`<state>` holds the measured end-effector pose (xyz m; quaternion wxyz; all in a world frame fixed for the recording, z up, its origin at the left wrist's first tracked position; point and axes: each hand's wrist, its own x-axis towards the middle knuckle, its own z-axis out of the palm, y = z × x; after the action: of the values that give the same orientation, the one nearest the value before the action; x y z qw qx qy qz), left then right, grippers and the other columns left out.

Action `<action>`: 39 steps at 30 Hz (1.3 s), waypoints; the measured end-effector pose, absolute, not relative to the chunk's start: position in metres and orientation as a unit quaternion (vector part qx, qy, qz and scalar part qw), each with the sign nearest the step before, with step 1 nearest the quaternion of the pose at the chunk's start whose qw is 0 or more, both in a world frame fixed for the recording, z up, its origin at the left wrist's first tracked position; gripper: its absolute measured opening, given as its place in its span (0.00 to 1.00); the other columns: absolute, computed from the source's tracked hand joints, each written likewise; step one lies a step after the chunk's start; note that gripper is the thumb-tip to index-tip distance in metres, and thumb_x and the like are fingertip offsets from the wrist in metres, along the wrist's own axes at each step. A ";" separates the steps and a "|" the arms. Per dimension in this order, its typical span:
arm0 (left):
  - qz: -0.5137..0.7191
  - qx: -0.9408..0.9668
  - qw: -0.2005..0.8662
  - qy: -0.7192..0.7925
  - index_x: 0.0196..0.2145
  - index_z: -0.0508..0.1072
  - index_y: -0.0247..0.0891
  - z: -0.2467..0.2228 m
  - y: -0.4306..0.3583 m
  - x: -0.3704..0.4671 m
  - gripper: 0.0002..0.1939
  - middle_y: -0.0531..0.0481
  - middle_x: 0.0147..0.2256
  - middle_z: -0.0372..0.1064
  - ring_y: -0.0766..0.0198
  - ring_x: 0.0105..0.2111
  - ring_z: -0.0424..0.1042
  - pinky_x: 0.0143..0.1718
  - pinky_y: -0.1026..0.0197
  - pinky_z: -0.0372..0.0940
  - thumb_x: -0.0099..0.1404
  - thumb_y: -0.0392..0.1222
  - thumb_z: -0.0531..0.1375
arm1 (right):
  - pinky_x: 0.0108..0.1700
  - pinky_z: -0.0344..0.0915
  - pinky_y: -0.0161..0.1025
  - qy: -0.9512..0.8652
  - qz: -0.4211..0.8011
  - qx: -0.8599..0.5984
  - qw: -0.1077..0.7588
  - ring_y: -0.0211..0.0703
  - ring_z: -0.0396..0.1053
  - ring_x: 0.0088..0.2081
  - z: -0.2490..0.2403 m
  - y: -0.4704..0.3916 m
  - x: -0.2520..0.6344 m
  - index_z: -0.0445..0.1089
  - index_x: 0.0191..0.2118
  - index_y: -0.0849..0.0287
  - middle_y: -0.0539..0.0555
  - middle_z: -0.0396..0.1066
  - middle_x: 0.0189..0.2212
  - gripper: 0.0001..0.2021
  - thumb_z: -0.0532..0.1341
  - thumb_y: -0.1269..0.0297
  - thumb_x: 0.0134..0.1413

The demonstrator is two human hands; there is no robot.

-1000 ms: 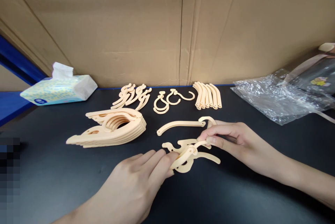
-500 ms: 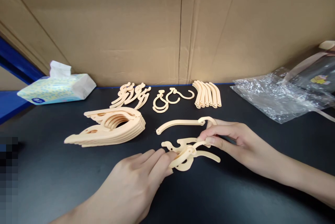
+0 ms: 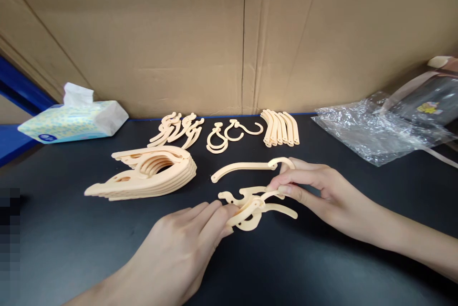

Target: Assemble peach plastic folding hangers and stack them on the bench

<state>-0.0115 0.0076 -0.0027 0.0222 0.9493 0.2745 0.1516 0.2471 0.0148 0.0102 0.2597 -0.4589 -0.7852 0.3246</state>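
My left hand (image 3: 186, 239) is closed around a cream plastic hanger arm (image 3: 244, 213), low over the table. From the right, my right hand (image 3: 322, 196) pinches a cream hanger hook (image 3: 282, 161), its curved end rising above the fingers. The hook's stem meets the end of the arm; whether they are locked together I cannot tell. Under and behind these lie more hanger pieces (image 3: 282, 208), partly covered by my hands. A single curved strip (image 3: 239, 166) lies just beyond, its right end beside the hook.
A stack of hanger arms (image 3: 168, 184) lies left. Along the back are small hooked pieces (image 3: 175, 129), loose hooks (image 3: 217, 139) and curved strips (image 3: 281, 128). A tissue pack (image 3: 75, 120) stands at left, a clear plastic bag (image 3: 375, 129) at right, a cardboard wall (image 3: 179, 38) behind.
The whole view has shifted slightly, so everything appears a little further left. Both hands keep the same grip on the hanger arm and the hook.
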 end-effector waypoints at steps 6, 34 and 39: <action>0.152 0.948 0.044 0.277 0.48 0.62 0.38 -0.003 0.007 -0.011 0.13 0.50 0.33 0.70 0.63 0.28 0.72 0.28 0.63 0.70 0.72 0.34 0.42 | 0.36 0.62 0.37 -0.789 0.321 -0.455 0.259 0.39 0.66 0.34 0.010 0.015 0.248 0.73 0.40 0.54 0.52 0.70 0.34 0.12 0.52 0.61 0.64; 0.134 0.962 0.011 0.239 0.56 0.59 0.35 -0.003 0.005 -0.013 0.19 0.50 0.34 0.70 0.64 0.28 0.71 0.28 0.64 0.68 0.70 0.30 0.42 | 0.40 0.62 0.38 -0.802 0.326 -0.441 0.235 0.40 0.66 0.36 0.017 0.015 0.249 0.71 0.39 0.54 0.52 0.70 0.34 0.12 0.50 0.62 0.65; 0.139 0.961 0.001 0.238 0.56 0.59 0.35 -0.002 0.006 -0.012 0.19 0.51 0.33 0.70 0.65 0.26 0.70 0.27 0.65 0.68 0.71 0.31 0.41 | 0.40 0.63 0.36 -0.786 0.338 -0.444 0.267 0.38 0.67 0.36 0.013 0.011 0.244 0.70 0.37 0.56 0.51 0.70 0.34 0.11 0.51 0.62 0.64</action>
<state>-0.0117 0.0063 -0.0019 0.0006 0.9613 0.2379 0.1389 0.2442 0.0109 0.0125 0.2667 -0.4445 -0.7856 0.3378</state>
